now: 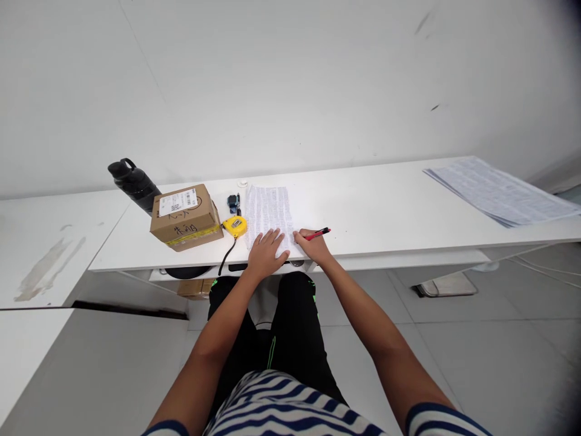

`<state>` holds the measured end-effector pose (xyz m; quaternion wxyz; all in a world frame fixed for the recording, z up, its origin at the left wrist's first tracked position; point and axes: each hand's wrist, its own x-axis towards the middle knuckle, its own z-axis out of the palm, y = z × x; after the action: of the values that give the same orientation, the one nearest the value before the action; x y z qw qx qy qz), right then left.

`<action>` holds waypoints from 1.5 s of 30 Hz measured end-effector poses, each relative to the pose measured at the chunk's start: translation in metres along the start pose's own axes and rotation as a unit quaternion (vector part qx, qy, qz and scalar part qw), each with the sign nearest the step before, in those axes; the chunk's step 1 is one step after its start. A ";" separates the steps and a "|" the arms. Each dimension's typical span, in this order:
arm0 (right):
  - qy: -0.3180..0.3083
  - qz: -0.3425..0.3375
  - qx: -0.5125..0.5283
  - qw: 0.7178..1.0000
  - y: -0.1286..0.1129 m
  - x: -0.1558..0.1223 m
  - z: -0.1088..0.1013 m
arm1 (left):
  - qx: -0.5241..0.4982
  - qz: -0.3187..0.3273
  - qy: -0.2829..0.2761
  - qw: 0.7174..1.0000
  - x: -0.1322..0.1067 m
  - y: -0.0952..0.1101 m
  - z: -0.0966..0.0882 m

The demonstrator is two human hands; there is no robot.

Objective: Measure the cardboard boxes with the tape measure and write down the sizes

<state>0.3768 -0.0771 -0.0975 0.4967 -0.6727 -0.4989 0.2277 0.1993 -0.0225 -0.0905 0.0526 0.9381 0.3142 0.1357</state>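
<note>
A printed sheet of paper (269,209) lies on the white table (376,206) in front of me. My left hand (266,251) rests flat on its near end, fingers stretched out. My right hand (313,245) is closed on a red pen (318,234) with a black tip end, held at the sheet's right edge, the pen pointing right. Just left of the sheet sits a yellow tape measure (235,226) with a black strap hanging over the table edge.
A cardboard box (185,217) with a label stands left of the tape measure, a black bottle (133,183) behind it. A small blue-black object (233,202) lies near the sheet's top. A stack of printed papers (499,191) lies far right.
</note>
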 end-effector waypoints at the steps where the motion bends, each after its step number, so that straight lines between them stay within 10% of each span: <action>1: 0.014 -0.006 -0.006 1.000 0.000 0.000 0.000 | -0.001 -0.001 0.000 1.000 0.000 0.000 0.000; 31: 0.022 -0.020 0.017 0.999 0.000 -0.001 0.001 | -0.001 0.005 0.014 1.000 0.000 -0.004 0.004; 45: 0.124 0.035 0.027 0.991 -0.003 -0.004 0.000 | -0.080 -0.010 -0.029 0.996 -0.005 -0.012 -0.017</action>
<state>0.3740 -0.0802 -0.0956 0.5645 -0.6993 -0.4031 0.1727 0.1835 -0.0154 -0.0777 0.1382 0.9313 0.3099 0.1326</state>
